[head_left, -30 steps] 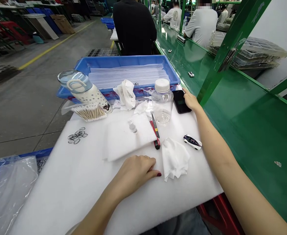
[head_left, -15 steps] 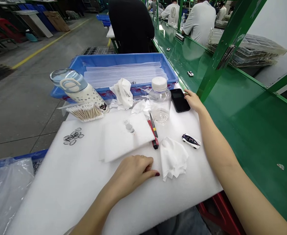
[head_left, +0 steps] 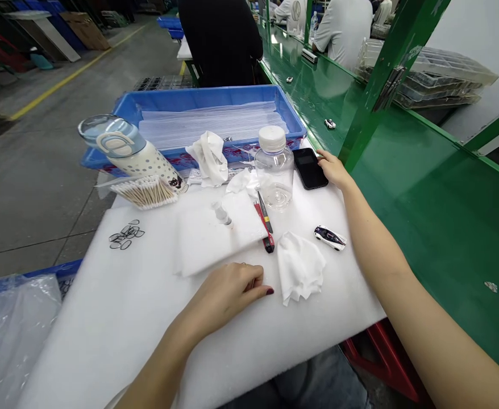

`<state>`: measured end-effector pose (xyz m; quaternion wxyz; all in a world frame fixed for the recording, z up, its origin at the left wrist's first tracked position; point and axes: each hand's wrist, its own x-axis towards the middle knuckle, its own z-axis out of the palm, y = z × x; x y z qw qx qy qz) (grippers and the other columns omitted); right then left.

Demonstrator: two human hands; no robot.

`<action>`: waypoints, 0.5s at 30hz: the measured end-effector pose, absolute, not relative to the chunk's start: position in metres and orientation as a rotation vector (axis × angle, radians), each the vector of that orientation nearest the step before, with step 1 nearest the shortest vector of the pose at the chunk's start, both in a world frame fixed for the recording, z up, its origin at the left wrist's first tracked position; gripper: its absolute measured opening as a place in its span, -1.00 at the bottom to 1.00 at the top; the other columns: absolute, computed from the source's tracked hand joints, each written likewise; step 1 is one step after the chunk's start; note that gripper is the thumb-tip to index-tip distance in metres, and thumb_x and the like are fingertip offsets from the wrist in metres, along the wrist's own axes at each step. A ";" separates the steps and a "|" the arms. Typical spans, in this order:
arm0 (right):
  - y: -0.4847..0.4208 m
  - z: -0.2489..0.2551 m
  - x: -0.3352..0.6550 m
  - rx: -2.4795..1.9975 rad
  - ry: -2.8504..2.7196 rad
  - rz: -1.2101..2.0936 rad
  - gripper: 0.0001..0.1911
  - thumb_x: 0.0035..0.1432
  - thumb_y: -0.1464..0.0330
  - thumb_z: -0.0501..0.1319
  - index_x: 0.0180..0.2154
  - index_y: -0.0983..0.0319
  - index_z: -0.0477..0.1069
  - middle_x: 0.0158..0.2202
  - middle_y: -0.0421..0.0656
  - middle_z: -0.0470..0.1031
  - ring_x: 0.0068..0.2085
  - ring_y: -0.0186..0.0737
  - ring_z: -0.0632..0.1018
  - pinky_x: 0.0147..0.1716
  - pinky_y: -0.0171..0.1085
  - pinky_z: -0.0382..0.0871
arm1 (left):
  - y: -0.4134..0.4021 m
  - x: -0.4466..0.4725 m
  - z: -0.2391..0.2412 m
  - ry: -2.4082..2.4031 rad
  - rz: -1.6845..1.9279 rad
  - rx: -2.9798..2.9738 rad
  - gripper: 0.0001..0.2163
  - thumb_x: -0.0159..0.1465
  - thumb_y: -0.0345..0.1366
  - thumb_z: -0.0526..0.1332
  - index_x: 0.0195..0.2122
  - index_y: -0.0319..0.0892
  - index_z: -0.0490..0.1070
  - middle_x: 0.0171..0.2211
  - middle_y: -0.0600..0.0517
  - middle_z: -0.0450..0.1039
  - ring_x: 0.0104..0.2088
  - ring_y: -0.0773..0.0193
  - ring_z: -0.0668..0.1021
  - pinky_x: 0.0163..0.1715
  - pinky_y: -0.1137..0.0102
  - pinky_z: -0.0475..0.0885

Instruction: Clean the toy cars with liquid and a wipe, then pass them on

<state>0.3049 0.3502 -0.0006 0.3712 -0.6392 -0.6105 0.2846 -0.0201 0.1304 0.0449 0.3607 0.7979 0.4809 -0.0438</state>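
Right hand (head_left: 332, 168) out at the far right of the desk (head_left: 117, 318), fingers loosely extended at the right edge of a black phone (head_left: 310, 168); touching or just beside, hard to tell. No firm grip visible, nothing lifted. Phone flat on the desk, screen dark, just beside a clear bottle (head_left: 275, 170). Left hand (head_left: 232, 284) half-curled, thumb apart from fingers, low over the near part of the desk; nothing seen in it. Near a white cloth (head_left: 299, 267), but apart from it.

Progress, judged from the layout: apparently idle at the desk, apart from the reach to the phone. White toy car (head_left: 329, 237) lying alone right of the cloth, in neither hand; seemingly complete from above. Dark pointed tool (head_left: 267, 218) and red cutter (head_left: 268, 243) laid together by the foam pad (head_left: 202, 250), not in use. Dark rings (head_left: 125, 234) loose in a cluster; cotton swabs (head_left: 151, 193) bagged. No way to count what remains.

Hidden: left palm and most fingertips, right thumb. Small vial (head_left: 221, 213) on the pad too faint to read. Co-worker in black (head_left: 219, 42) cut off at the top.
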 end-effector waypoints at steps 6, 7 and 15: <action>0.346 0.004 0.300 -1.686 -1.574 0.678 -0.36 0.12 0.40 0.01 0.26 0.25 0.27 0.26 -0.17 0.32 0.29 -0.04 0.30 0.32 -0.06 0.10 | 0.127 -0.023 0.045 1.207 -0.099 2.090 -0.67 0.34 -0.10 0.10 -0.51 -0.16 0.17 -0.53 0.12 0.31 -0.50 0.29 0.33 -0.47 0.36 0.09; 0.345 0.005 0.300 -1.693 -1.576 0.664 -0.36 0.12 0.41 0.01 0.26 0.26 0.27 0.27 -0.16 0.31 0.29 -0.04 0.29 0.33 -0.07 0.09 | 0.127 -0.024 0.045 1.206 -0.097 2.096 -0.67 0.34 -0.10 0.10 -0.51 -0.16 0.17 -0.53 0.12 0.31 -0.50 0.29 0.33 -0.47 0.36 0.08; 0.341 0.000 0.300 -1.656 -1.622 0.548 -0.38 0.11 0.42 -0.03 0.21 0.21 0.34 0.11 -0.18 0.48 0.18 -0.06 0.42 0.26 -0.05 0.19 | 0.127 -0.023 0.046 1.197 -0.070 2.109 -0.68 0.33 -0.11 0.10 -0.51 -0.16 0.18 -0.53 0.11 0.33 -0.50 0.29 0.34 -0.48 0.35 0.08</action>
